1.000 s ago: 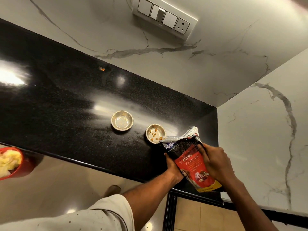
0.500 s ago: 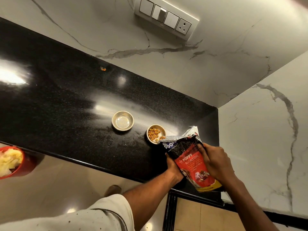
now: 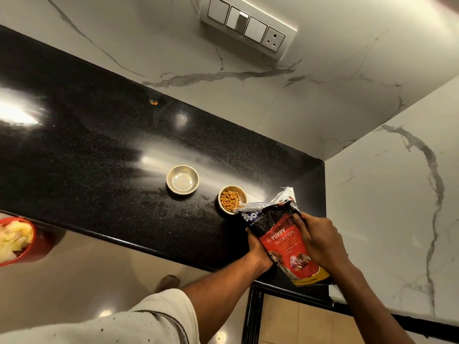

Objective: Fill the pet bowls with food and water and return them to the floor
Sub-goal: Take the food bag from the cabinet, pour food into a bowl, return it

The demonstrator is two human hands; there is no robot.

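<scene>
— Where are we on the bowls?

— I've got both hands on the food bag. My left hand is wrapped round its near edge from below, and my right hand is clamped over the far side, fingers curled tight on the plastic. The bag is tipped with its open mouth just over the rim of the right bowl.

— Is any food in it?

— Yes, that bowl holds a good layer of brown kibble, close to full by my reckoning. I'd call the food step nearly done.

— And the other one?

— The left bowl sits just beside it on the black counter, apart from it and upright. It looks shiny and bare; I can't tell whether there's any water in it, though I'd guess not.

— So what's left?

— Straighten the bag and set it down, get water into the left bowl, then carry both down to the floor. Neither has gone back yet.
</scene>
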